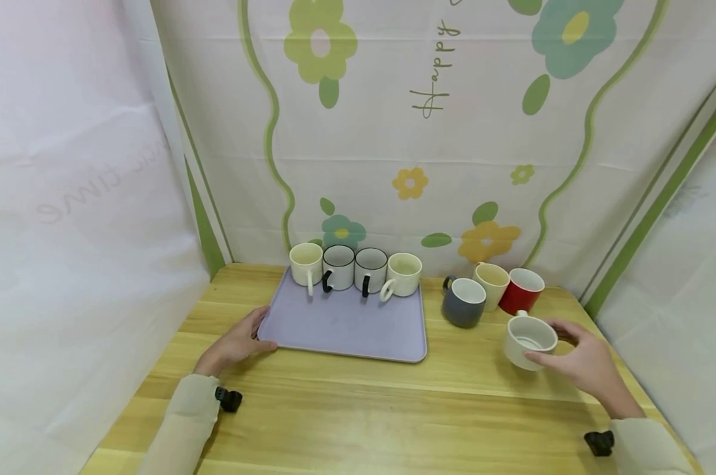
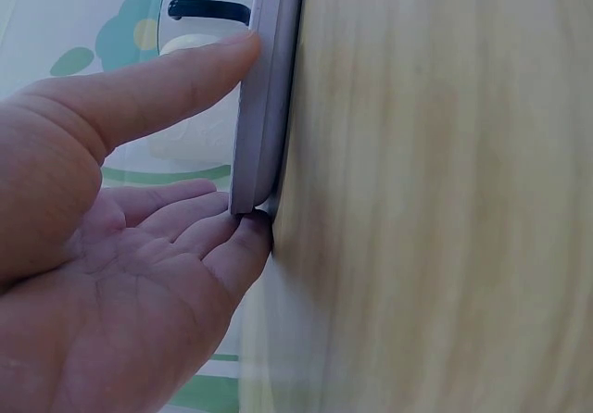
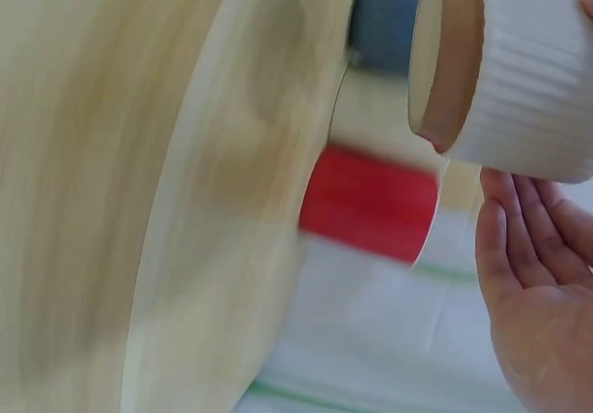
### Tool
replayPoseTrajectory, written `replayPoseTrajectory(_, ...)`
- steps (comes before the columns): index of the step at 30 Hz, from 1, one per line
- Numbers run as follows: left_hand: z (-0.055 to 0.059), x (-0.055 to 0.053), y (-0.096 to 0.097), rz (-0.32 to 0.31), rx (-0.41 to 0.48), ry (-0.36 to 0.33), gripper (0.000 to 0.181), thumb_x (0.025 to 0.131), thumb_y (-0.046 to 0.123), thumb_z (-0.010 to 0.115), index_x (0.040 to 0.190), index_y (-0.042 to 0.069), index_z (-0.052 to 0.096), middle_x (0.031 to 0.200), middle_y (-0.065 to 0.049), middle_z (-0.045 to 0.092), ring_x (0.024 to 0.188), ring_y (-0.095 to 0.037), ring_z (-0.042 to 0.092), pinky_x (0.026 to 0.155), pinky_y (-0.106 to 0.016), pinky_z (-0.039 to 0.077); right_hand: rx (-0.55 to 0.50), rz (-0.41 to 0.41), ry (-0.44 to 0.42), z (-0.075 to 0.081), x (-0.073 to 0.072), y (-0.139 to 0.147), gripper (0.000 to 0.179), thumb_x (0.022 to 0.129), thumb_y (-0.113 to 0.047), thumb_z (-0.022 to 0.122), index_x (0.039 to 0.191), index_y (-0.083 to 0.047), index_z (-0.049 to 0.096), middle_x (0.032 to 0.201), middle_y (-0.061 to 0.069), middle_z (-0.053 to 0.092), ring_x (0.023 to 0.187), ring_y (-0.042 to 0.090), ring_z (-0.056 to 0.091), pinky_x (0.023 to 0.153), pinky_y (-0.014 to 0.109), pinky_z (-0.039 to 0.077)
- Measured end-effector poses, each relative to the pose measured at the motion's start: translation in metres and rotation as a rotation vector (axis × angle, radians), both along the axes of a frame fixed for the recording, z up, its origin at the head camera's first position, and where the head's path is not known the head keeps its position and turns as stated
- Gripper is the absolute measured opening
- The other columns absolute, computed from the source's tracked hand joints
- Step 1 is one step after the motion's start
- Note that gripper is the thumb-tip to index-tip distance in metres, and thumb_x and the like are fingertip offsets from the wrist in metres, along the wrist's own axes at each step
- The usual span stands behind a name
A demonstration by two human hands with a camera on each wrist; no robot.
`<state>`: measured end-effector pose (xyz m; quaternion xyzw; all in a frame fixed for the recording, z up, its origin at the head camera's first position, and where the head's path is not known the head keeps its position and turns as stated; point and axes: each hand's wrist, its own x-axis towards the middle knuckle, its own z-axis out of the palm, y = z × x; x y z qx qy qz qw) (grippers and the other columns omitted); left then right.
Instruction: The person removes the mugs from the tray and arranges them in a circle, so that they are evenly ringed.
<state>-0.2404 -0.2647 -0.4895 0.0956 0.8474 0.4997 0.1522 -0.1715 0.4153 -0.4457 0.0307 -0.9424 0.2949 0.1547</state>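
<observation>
My right hand (image 1: 586, 363) grips a white mug (image 1: 524, 356) with ribbed sides, thumb at its near side and fingers at the right. In the right wrist view this ribbed mug (image 3: 533, 80) is raised off the table, its unglazed base ring visible. My left hand (image 1: 239, 340) holds the near left corner of a lilac tray (image 1: 346, 326), its thumb on the front rim and fingers along the left side. On the tray's back edge stand a cream mug (image 1: 303, 267), two white mugs (image 1: 338, 274) with black handles and another cream mug (image 1: 406, 280).
Right of the tray stand a dark grey mug (image 1: 461, 310), a pale yellow mug (image 1: 493, 290) and a red mug (image 1: 517, 295), close together. They are on a wooden table (image 1: 358, 409). A floral cloth (image 1: 393, 138) hangs behind, with white cloth at both sides.
</observation>
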Motion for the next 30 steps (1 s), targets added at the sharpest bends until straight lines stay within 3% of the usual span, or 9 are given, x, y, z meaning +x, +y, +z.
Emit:
replayPoseTrajectory(4,0.001,-0.001,0.0,0.0,-0.003,0.004,0.098,0.097,0.009,0.075,0.167,-0.007,0.008,0.175,-0.031,0.004,0.162,-0.05,0.006,0.132,-0.064,0.014,-0.012,-0.109,-0.023,-0.002,-0.007,0.022,0.066,0.077,-0.047,0.094,0.129,-0.013,0.069,0.12,0.018,0.076,0.088,-0.028,0.044,0.071,0.018,0.041)
replayPoseTrajectory(12,-0.001,-0.002,0.0,0.003,-0.016,0.008,0.099,0.097,0.01,0.076,0.167,-0.006,0.008,0.175,-0.031,0.005,0.162,-0.05,0.008,0.132,-0.064,0.015,-0.068,-0.302,-0.052,-0.011,-0.023,0.044,0.077,0.08,-0.055,0.089,0.127,0.002,0.069,0.119,0.025,0.074,0.075,-0.018,0.044,0.06,0.014,0.042)
replayPoseTrajectory(14,-0.001,-0.001,0.0,0.005,-0.013,0.002,0.099,0.097,0.011,0.076,0.167,-0.005,0.009,0.175,-0.03,0.004,0.163,-0.049,0.007,0.132,-0.064,0.015,-0.098,-0.344,-0.067,-0.012,-0.028,0.046,0.079,0.079,-0.058,0.088,0.126,0.003,0.07,0.114,0.021,0.076,0.073,-0.015,0.046,0.06,0.015,0.043)
replayPoseTrajectory(19,0.001,0.001,-0.003,0.016,-0.028,-0.011,0.1,0.097,0.013,0.077,0.168,-0.004,0.008,0.176,-0.029,0.004,0.163,-0.049,0.008,0.132,-0.063,0.015,-0.148,-0.421,-0.098,-0.016,-0.042,0.049,0.077,0.076,-0.062,0.089,0.119,0.0,0.074,0.088,-0.006,0.074,0.073,-0.006,0.051,0.061,0.018,0.045)
replayPoseTrajectory(21,0.001,0.002,-0.004,0.015,-0.028,-0.009,0.1,0.097,0.013,0.076,0.167,-0.004,0.007,0.176,-0.029,0.004,0.163,-0.049,0.008,0.132,-0.064,0.016,-0.161,-0.441,-0.101,-0.019,-0.047,0.049,0.076,0.074,-0.062,0.091,0.117,-0.001,0.075,0.084,-0.01,0.072,0.077,0.0,0.053,0.061,0.019,0.045)
replayPoseTrajectory(24,0.0,0.002,-0.004,0.006,-0.021,-0.003,0.1,0.097,0.011,0.076,0.167,-0.005,0.007,0.175,-0.03,0.004,0.162,-0.05,0.008,0.131,-0.064,0.017,-0.175,-0.461,-0.116,-0.023,-0.051,0.048,0.081,0.073,-0.062,0.091,0.122,0.001,0.073,0.095,0.005,0.078,0.087,0.012,0.059,0.062,0.02,0.045)
replayPoseTrajectory(27,-0.001,0.001,-0.004,0.002,-0.015,0.002,0.1,0.097,0.011,0.076,0.167,-0.005,0.007,0.175,-0.03,0.004,0.162,-0.05,0.008,0.131,-0.065,0.018,-0.187,-0.465,-0.133,-0.025,-0.052,0.045,0.089,0.074,-0.063,0.09,0.13,0.004,0.069,0.121,0.025,0.075,0.101,0.026,0.061,0.064,0.022,0.044)
replayPoseTrajectory(30,-0.002,0.0,-0.003,0.002,-0.008,0.001,0.1,0.097,0.011,0.076,0.167,-0.005,0.007,0.175,-0.03,0.004,0.162,-0.05,0.008,0.131,-0.064,0.017,-0.21,-0.467,-0.147,-0.027,-0.053,0.043,0.093,0.075,-0.061,0.09,0.135,0.006,0.066,0.135,0.03,0.068,0.109,0.033,0.061,0.065,0.021,0.043)
